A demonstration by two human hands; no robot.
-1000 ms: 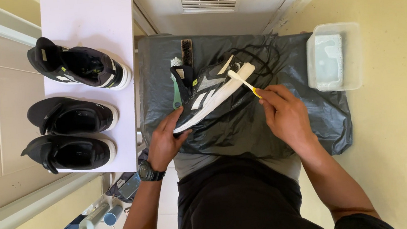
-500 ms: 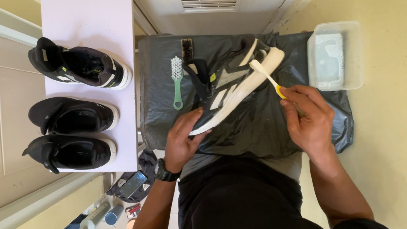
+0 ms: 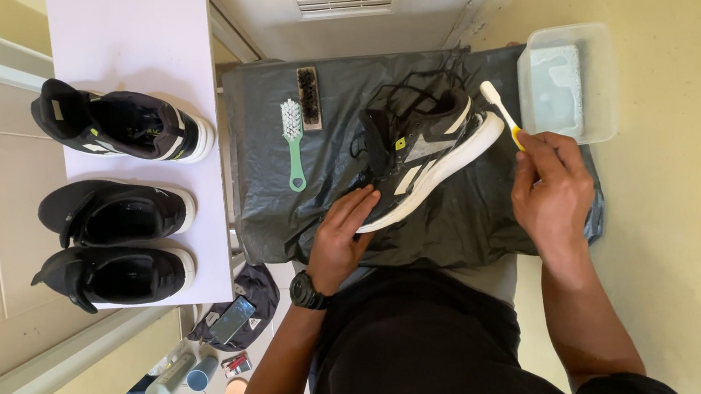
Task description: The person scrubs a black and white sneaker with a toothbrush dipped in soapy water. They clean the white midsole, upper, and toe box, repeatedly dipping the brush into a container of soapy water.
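- we see a dark grey plastic sheet (image 3: 350, 197) spread over the work surface; its wrinkled edges hang at the left and the right side.
- at the left stands a pale lilac flat board (image 3: 130, 38) with three black sports shoes (image 3: 116, 207) in a row, well apart from our hands.
- on the sheet lies a black running shoe with white sole and loose black laces (image 3: 423, 151), tilted on its side, the toe pointing to upper right.
- our left hand (image 3: 341, 236) is closed on the heel end of this shoe, fingers over the sole edge.
- a clear plastic rectangular tub with water (image 3: 566, 82) stands at the right corner of the sheet, just beside our right hand (image 3: 549, 191).
- the right hand is closed around a small white toothbrush with yellow handle (image 3: 501, 110); its head is near the toe of the shoe, and we cannot tell if it touches.
- a green plastic scrub brush with white bristles (image 3: 293, 138) and a narrow wooden brush with dark bristles (image 3: 308, 98) lie left of the shoe, untouched.
- what could go wrong, in our judgement: the right elbow or hand may knock the tub, because it sits at the sheet edge; water would run off the side.
- the shoe is held only at one end, so a strong stroke could turn it out of the hand.
- free room is in the middle-low part of the sheet; right side is tight.
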